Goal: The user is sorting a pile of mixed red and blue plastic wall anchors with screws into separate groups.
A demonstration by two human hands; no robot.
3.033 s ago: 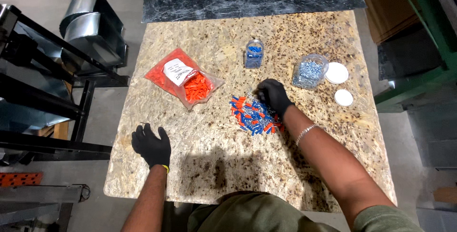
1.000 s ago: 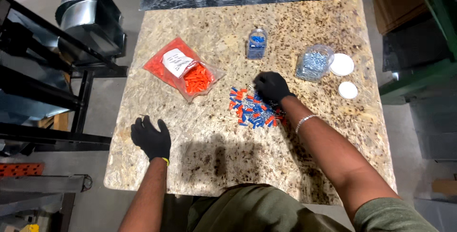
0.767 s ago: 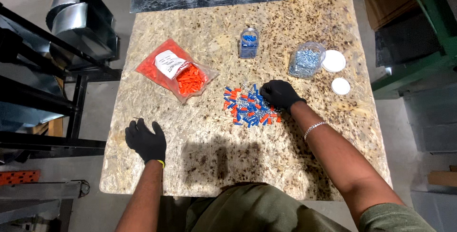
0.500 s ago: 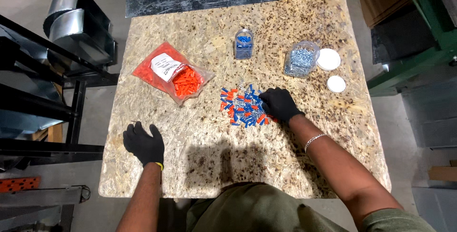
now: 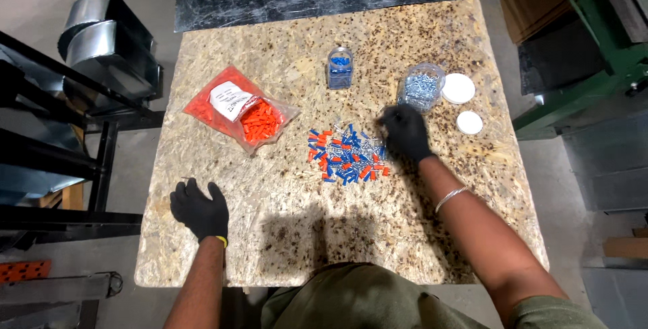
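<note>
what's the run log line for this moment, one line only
left hand flat on stone table, empty | right hand at edge of blue and orange connector pile | clear jar of screws just beyond | grasp unclear

Clear bag [image 5: 239, 116] of orange pieces with white label [image 5: 228, 99], table's left half.

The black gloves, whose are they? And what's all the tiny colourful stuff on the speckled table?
The gloves belong to one person, who wears a camera on their head, so you look down as they do. The left hand lies flat on the stone table and holds nothing. The right hand reaches to the edge of a pile of small blue, orange and silver pieces; whether it pinches one is hidden. Nearby lie a bag of orange pieces, a small jar with blue ones, a clear tub of silver bits and two white lids.
</note>
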